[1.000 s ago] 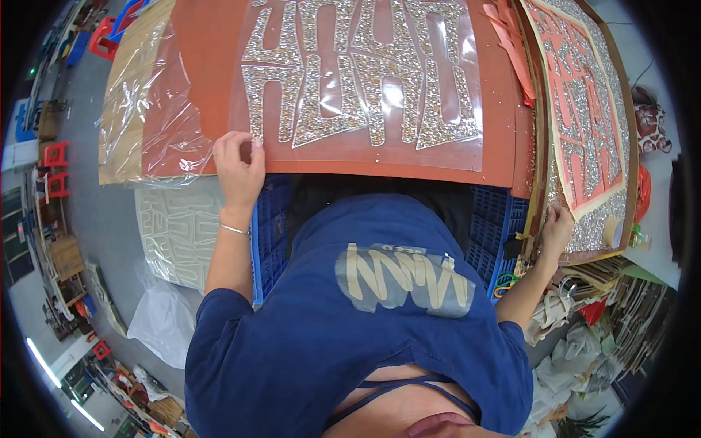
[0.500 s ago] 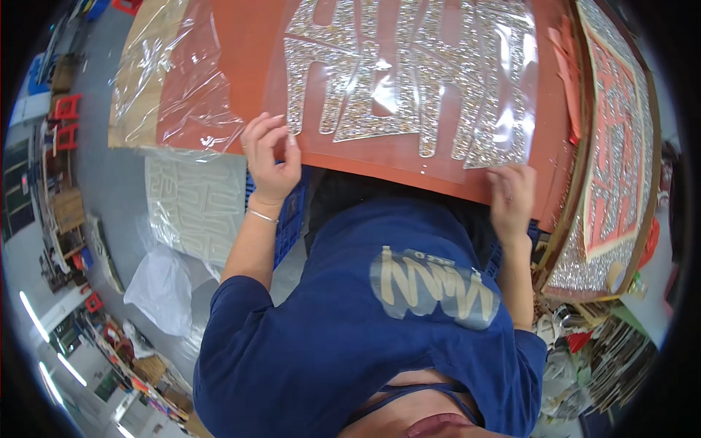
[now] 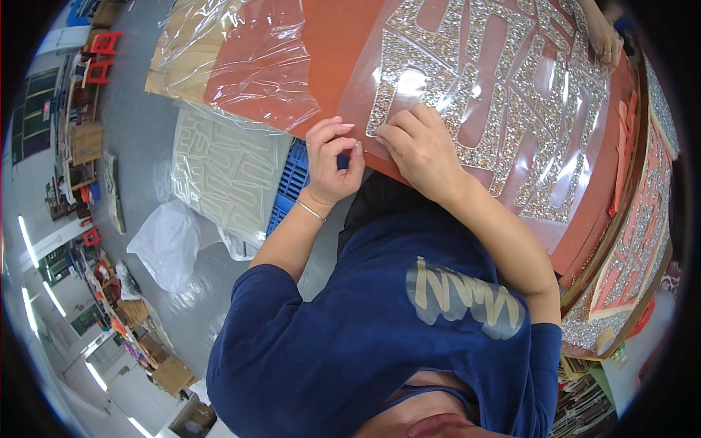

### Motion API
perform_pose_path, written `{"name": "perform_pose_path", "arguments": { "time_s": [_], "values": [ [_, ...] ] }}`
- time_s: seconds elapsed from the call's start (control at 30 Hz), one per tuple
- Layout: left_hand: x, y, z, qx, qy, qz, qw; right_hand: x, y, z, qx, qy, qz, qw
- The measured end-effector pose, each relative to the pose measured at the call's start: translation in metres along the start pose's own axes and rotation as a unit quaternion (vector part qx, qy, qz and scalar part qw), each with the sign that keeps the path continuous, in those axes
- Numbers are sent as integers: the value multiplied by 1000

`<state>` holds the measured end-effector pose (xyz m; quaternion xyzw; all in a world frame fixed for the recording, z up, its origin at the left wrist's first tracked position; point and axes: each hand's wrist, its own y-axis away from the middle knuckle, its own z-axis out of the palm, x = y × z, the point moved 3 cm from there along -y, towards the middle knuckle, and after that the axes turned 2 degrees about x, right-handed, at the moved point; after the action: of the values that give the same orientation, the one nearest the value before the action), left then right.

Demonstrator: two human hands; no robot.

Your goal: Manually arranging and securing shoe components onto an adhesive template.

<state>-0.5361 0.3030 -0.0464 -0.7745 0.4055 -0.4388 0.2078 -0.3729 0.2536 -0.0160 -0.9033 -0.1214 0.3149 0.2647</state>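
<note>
A sheet of silver-and-gold glitter shapes (image 3: 485, 95) lies under clear film on an orange-red table (image 3: 332, 51). At its near left corner, my right hand (image 3: 423, 150) pinches with fingertips together beside a glitter piece; what is between them is hidden. My left hand (image 3: 334, 162) is just left of it, at the table's front edge by the film's corner. Its fingers are curled toward the thumb, and I cannot make out what they hold. A co-worker's hand (image 3: 604, 40) rests at the sheet's far right corner.
Crinkled clear plastic (image 3: 255, 66) covers the table's left end. Below it lie a pale sheet of cut-out shapes (image 3: 230, 171) and a blue crate (image 3: 289, 182). A white bag (image 3: 168, 244) is on the floor. At right stands a curved-edged board with glitter and orange shapes (image 3: 631, 248).
My right hand has moved from the sheet's near right corner across to its near left corner, beside my left hand. The view has turned, and a co-worker's hand has come into sight.
</note>
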Motion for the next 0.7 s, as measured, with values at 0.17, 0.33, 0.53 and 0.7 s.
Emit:
{"name": "perform_pose_path", "arguments": {
  "time_s": [0.17, 0.33, 0.53, 0.7],
  "values": [
    [0, -3, 0, -19, -26, 23, 999, 2, -5, 7, -48, 40, -8, 998],
    [-1, -3, -2, -27, -29, 19, 999, 11, 0, -23, 19, 12, 80, 997],
    [7, -11, -4, -85, -35, 8, 996, 5, 10, -33, -22, 55, 46, 997],
    [9, -11, 0, -124, -74, 29, 989, 1, 20, -24, -43, 122, 0, 992]
  ]
}}
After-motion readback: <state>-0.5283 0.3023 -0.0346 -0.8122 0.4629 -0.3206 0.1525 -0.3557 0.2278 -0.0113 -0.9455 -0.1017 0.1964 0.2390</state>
